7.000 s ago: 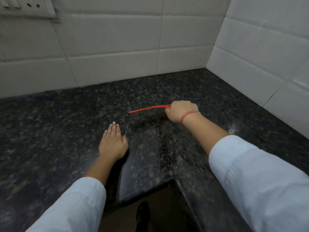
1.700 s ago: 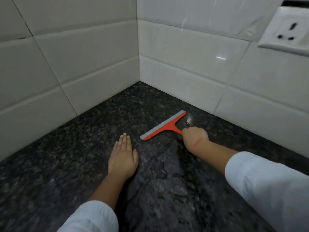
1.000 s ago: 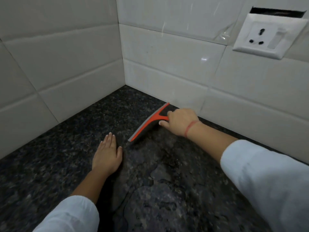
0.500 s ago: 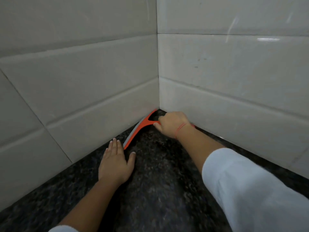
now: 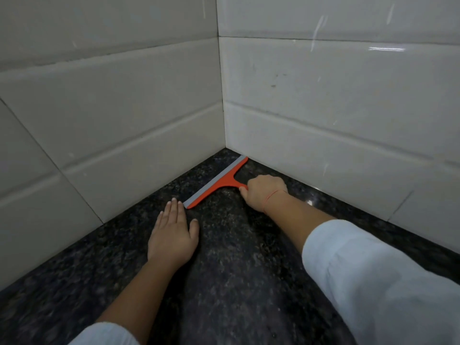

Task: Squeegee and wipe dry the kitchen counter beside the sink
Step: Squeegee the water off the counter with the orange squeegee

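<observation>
An orange squeegee with a grey rubber blade lies flat on the dark speckled granite counter, its blade running diagonally from near the wall corner down to the left. My right hand is closed around its handle, a red thread on the wrist. My left hand rests palm down on the counter, fingers together, its fingertips just left of the blade's lower end. No sink or cloth is in view.
White tiled walls meet in a corner right behind the squeegee and bound the counter on the left and on the right. My pale blue sleeve covers the lower right.
The squeegee's blade, close against the left wall half a second ago, has come away from it towards me. My left hand has stayed flat on the counter.
</observation>
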